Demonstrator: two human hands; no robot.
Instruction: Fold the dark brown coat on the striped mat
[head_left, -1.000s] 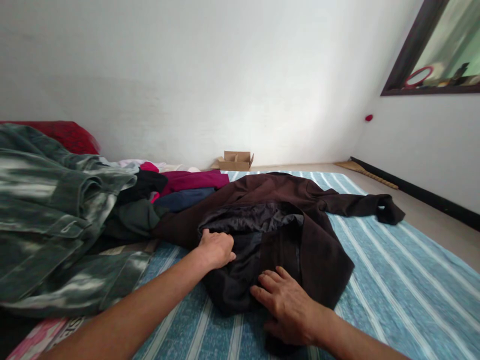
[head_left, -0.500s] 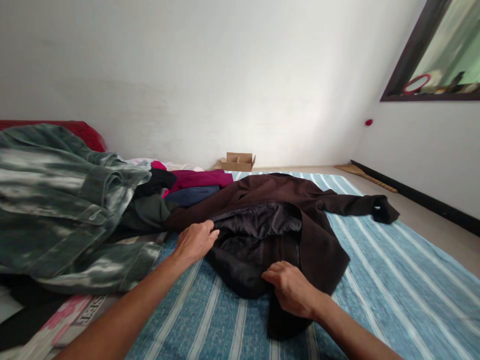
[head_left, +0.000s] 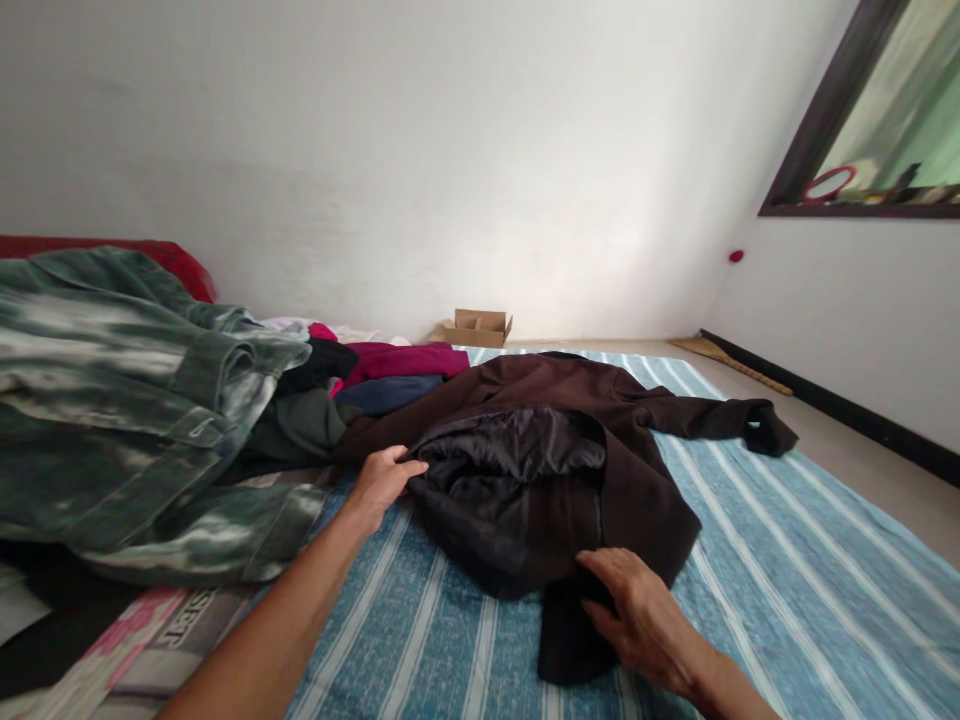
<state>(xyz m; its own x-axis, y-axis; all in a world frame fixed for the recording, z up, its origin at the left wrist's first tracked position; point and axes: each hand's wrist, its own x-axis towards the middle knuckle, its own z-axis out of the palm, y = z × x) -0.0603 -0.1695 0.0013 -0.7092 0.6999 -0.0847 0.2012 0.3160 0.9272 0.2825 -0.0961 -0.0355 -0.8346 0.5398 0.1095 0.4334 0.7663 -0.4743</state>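
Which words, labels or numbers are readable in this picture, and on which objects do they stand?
"SET": large dark letters, turned sideways, on the pink and white printed cloth at the lower left; the word may be cut off.
Cardboard box: no print readable.
Brown jacket: no label visible.

Brown jacket (head_left: 637, 490): thick cloth, matt, a bit fuzzy. Inside lining (head_left: 517, 450): thin black cloth, shiny, smooth, crinkly. Left hand (head_left: 382, 478) pinches lining edge; right hand (head_left: 637, 615) lies flat on matt brown flap. Striped sheet (head_left: 787, 580): blue and white woven cloth, matt, slightly rough. Green jacket (head_left: 135, 400) at left edge of sheet: soft velvety cloth, light sheen on folds. Cardboard box (head_left: 478, 327) by wall: brown, dull paper board. Wall (head_left: 450, 150): white, matt paint.
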